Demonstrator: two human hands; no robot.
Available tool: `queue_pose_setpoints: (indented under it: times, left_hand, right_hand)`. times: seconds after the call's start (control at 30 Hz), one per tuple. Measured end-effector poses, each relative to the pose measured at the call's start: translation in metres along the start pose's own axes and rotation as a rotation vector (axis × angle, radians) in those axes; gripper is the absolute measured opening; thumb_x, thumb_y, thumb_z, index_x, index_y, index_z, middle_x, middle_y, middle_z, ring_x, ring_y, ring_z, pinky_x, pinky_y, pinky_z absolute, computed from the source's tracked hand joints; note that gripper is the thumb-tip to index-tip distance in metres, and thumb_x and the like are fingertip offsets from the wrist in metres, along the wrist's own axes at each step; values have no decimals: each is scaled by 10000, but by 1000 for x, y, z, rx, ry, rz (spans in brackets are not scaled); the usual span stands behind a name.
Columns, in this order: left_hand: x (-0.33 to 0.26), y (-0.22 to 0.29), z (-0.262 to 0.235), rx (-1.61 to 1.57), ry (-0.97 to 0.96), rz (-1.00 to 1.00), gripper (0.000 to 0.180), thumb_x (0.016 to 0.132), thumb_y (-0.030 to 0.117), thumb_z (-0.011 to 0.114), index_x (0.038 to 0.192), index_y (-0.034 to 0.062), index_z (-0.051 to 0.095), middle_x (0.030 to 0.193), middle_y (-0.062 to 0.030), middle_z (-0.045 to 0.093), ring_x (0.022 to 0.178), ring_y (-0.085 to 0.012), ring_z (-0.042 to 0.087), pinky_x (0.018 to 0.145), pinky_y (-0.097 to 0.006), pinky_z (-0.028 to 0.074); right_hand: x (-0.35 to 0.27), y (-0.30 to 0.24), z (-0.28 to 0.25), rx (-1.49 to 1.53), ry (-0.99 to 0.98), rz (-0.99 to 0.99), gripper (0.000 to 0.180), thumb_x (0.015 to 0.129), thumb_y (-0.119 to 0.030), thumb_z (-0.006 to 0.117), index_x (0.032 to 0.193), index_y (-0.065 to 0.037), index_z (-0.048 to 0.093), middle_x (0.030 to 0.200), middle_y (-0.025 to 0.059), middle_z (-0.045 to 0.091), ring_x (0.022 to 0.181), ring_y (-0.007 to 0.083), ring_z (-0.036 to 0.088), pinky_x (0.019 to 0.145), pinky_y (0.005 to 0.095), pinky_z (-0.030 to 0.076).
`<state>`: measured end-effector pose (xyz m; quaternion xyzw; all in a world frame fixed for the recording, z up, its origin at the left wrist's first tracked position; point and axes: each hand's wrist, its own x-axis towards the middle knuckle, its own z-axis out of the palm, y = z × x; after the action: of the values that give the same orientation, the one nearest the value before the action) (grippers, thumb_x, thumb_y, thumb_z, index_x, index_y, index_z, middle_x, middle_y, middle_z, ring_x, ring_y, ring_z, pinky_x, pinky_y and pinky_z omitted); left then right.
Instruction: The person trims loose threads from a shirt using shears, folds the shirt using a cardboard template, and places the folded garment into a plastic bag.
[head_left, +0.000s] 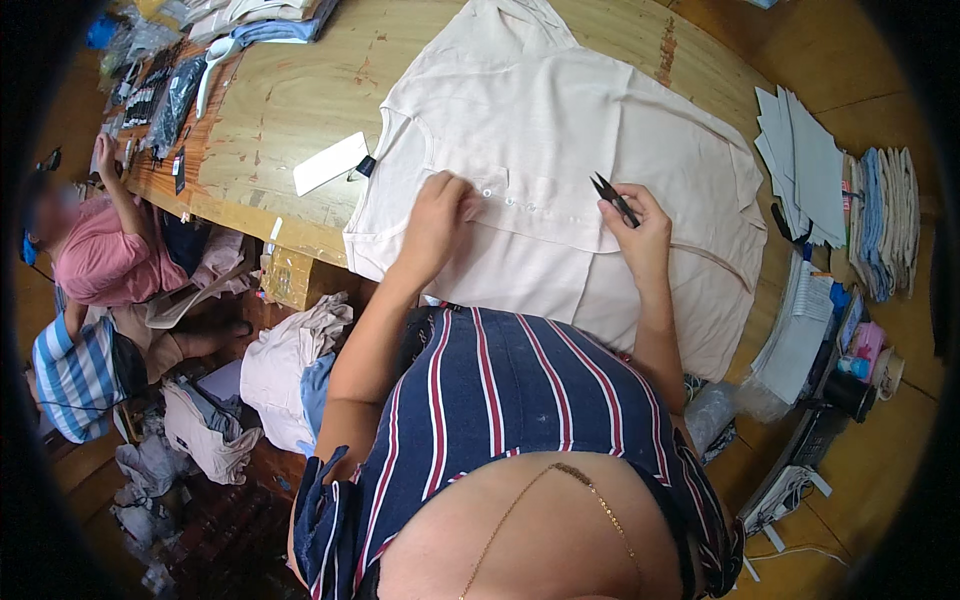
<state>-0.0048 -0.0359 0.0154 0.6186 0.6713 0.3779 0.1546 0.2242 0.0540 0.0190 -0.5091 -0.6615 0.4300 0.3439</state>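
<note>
A cream buttoned shirt (560,120) lies spread across the wooden table in front of me. My left hand (438,225) is closed at its button placket, fingers curled on the cloth beside a few small buttons. In my right hand (643,228) is a pair of black thread snips (615,199), held over the shirt with the pointed blades apart and aimed up and to the left. At the shirt's neck end, a white card (332,164) and a small black label (367,166) lie near the collar.
Folded garments (883,220) and white sheets (805,160) stand at the right. More folded clothes (280,22) and a white-handled tool (208,75) lie at the table's upper left. Piled garments (290,375) sit below left. A person in pink (105,255) works at the far left.
</note>
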Motion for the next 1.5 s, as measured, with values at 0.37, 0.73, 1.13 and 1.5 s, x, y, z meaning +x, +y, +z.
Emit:
queue_pose_setpoints:
  times: [0.37,0.73,1.13,1.5]
  left_hand:
    - [12,-8,-22,22,-125,18,129,701,12,571,827,-12,583,803,-132,531,743,-268,526,641,-328,425]
    - [36,-34,11,-41,-90,-40,68,746,49,503,776,-12,511,748,-146,525,740,-303,504,670,-361,404]
    - [36,-34,11,-97,-61,-160,73,760,33,480,819,-8,490,778,-167,534,743,-324,518,668,-373,403]
    - [-28,-40,-87,154,-19,-197,73,728,40,554,765,-12,518,764,-142,529,724,-329,514,651,-363,408]
  right_hand:
    - [2,-4,39,22,-190,-40,238,698,-142,677,885,-50,562,646,84,606,568,118,564,519,248,434]
    - [9,-12,75,-225,-357,-50,259,686,-256,663,820,-60,561,667,116,604,612,262,592,555,336,449]
    - [13,-18,85,-311,-388,-81,229,697,-253,648,787,-57,571,629,131,592,601,285,587,557,357,456]
    - [17,47,-73,-449,475,28,237,748,-147,621,924,3,569,819,107,614,729,183,580,659,269,460]
